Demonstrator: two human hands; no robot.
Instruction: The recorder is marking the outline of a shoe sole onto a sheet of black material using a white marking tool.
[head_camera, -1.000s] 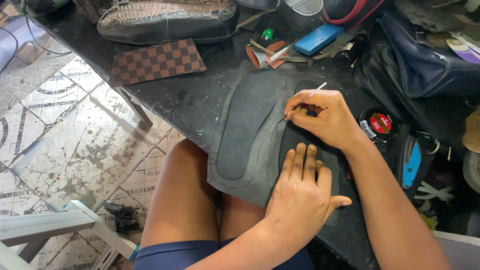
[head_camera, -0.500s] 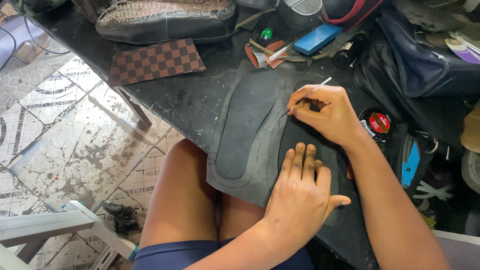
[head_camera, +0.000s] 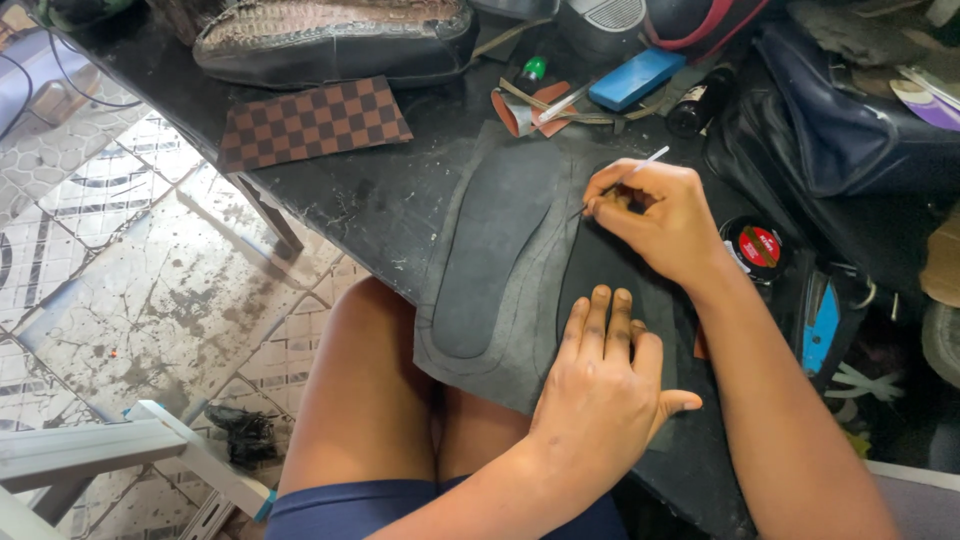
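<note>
A pen (head_camera: 625, 180) is pinched in the right hand (head_camera: 660, 220) at one o'clock, tracing; the rubber sheet (head_camera: 500, 270) is pinned steady by the flat, spread left hand (head_camera: 600, 390).

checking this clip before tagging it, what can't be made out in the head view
- Tip of the thin marking tool: hidden behind the right hand.
- Second sole piece: mostly covered by the left hand and the right.
- Dark bag: cut off by the frame's right edge.
</note>
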